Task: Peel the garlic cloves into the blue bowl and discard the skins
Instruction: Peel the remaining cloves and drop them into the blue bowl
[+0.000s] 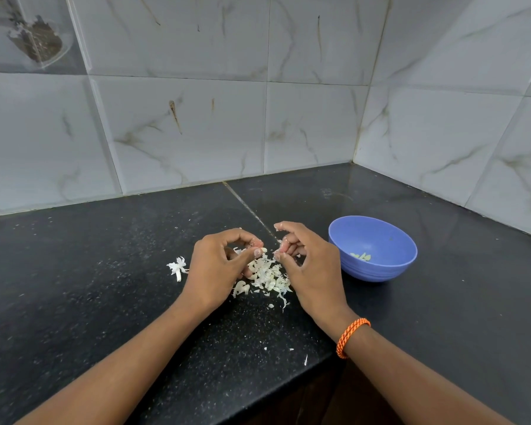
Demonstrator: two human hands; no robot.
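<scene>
My left hand (218, 265) hovers over a pile of white garlic skins (267, 279) on the black counter. Its thumb and forefinger pinch a small pale piece of garlic, mostly hidden by the fingertips. My right hand (307, 265), with an orange thread band at the wrist, is just to the right with its fingers curled in. Its fingertips pinch flakes of skin, a short gap from the left fingertips. The blue bowl (390, 240) stands right of my right hand and holds a few peeled cloves (362, 256).
A dry garlic stem remnant (177, 266) lies left of my left hand. Skin flakes are scattered toward the counter's front edge (305, 360). Tiled walls meet in a corner behind the bowl. A seam (249, 210) runs across the counter.
</scene>
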